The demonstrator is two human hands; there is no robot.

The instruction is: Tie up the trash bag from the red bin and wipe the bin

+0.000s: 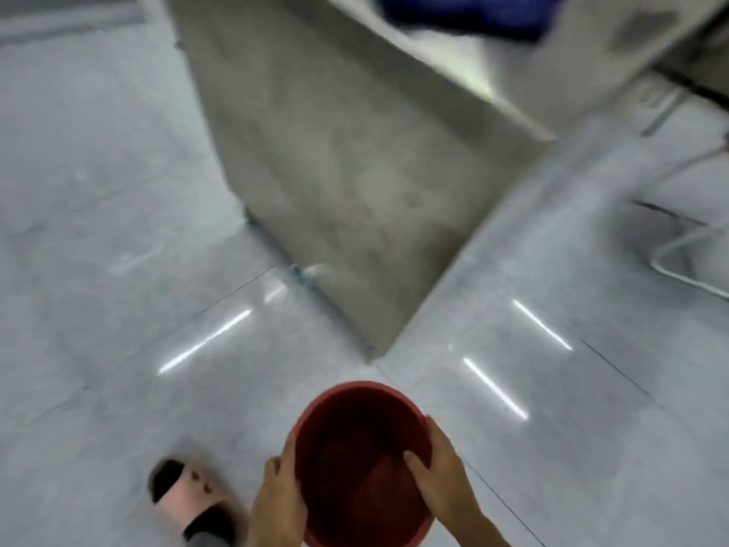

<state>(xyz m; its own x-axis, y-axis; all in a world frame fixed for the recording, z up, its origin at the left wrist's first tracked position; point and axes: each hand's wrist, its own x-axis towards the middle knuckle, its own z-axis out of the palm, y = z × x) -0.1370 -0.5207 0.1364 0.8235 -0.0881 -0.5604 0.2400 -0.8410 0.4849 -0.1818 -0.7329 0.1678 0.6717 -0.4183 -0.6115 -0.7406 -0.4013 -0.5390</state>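
Note:
The red bin is round and plastic, low in the middle of the head view, its mouth facing up at me and no bag visible inside. My left hand grips its left rim from outside. My right hand grips the right rim, with the thumb curled inside the bin. Both hands hold the bin above the grey tiled floor. The whole picture is smeared by motion.
A grey concrete-like block or counter corner rises ahead, its bottom corner just beyond the bin. Something dark blue lies on top of it. A foot in a pink slipper stands at lower left. White metal tubing at right.

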